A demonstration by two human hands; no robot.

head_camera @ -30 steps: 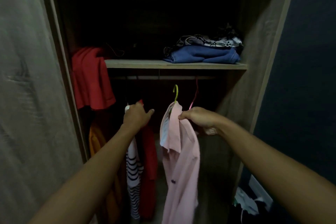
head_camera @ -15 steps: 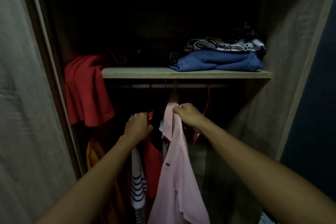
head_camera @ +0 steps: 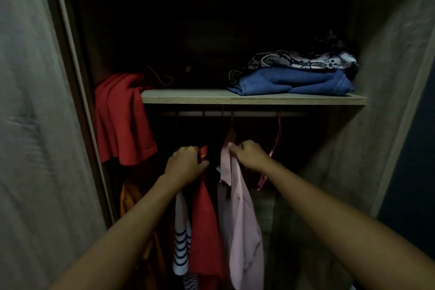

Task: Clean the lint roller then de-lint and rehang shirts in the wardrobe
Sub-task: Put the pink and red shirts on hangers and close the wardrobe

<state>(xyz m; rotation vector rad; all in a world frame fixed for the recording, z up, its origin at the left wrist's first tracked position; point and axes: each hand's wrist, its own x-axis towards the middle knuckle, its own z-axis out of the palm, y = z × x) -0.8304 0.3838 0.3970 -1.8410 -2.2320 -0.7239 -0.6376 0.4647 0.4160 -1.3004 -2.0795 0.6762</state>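
Inside a dim wooden wardrobe, the right hand pinches the collar of a pink shirt, fingers curled tight; the shirt hangs straight down from them. Just left, the left hand curls its fingers over the top of a red shirt, with a striped shirt below its wrist. Above both sets of fingers run the rail and a shelf bearing folded jeans. A pink hanger dangles right of the right hand.
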